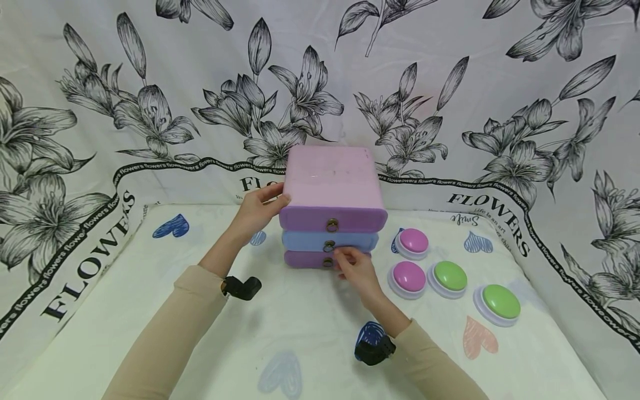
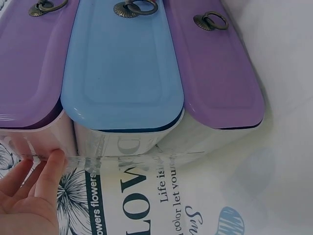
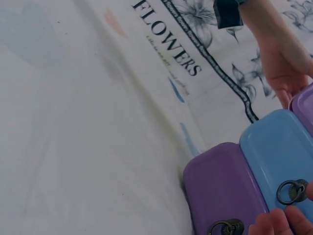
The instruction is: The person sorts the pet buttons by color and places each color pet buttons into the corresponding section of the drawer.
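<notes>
A three-tier drawer chest [image 1: 332, 178] with a pink top stands before me, its fronts purple, blue and purple. My left hand [image 1: 262, 205] rests against the left side of the top tier, fingers fairly straight; the left wrist view shows its fingertips touching the pale side wall. My right hand [image 1: 357, 269] is at the front of the blue middle drawer [image 1: 300, 241], coming from the right. In the right wrist view its thumb and fingertips are right beside the bronze ring pull [image 3: 288, 192], which hangs down in plain sight. All three drawers look closed.
Right of the chest sit two pink push buttons [image 1: 414, 241] and two green push buttons [image 1: 450, 275] on white bases. A white cloth [image 1: 215, 344] with heart prints covers the table. Behind hangs a floral curtain [image 1: 430, 33].
</notes>
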The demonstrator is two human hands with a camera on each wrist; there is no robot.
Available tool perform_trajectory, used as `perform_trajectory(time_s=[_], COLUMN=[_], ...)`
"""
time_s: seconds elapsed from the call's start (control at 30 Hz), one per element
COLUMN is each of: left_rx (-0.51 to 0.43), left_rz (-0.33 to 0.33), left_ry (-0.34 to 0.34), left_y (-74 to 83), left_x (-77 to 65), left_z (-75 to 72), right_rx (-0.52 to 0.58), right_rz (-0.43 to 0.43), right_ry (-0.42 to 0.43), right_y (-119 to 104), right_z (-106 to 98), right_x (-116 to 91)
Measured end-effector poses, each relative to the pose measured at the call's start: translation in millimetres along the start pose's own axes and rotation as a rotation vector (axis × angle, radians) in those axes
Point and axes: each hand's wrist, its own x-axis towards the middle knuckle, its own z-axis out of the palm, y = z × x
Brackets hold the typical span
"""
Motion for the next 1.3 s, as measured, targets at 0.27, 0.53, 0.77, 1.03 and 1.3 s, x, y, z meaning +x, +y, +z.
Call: perform_trajectory(time_s=[0.27, 0.53, 0.77, 1.03, 1.3], left_rx=[0.003, -0.006, 0.0, 0.004, 0.021], left_rz=[0.005, 0.017, 0.043, 0.042, 0.045], left_ry=[-0.002, 0.002, 0.022, 0.015, 0.017], left_y=[-3.7, -25.8, -29.4, -28.8, -27.7], left_x=[2.3, 19.0, 20.1, 19.2, 20.0], left_z=[-0.6, -2.2, -2.5, -3.4, -3.4], right_rx=[0.057, 0.098, 0.174, 0.193, 0.168], right_rz=[0.058, 0.098, 0.157, 0.141, 0.1], right_ry=[-0.096, -0.138, -0.137, -0.139, -0.177], right_y=[-2, -9, -11, -11, -2], right_z=[7, 14, 16, 15, 12], right_x=[1, 3, 5, 3, 8])
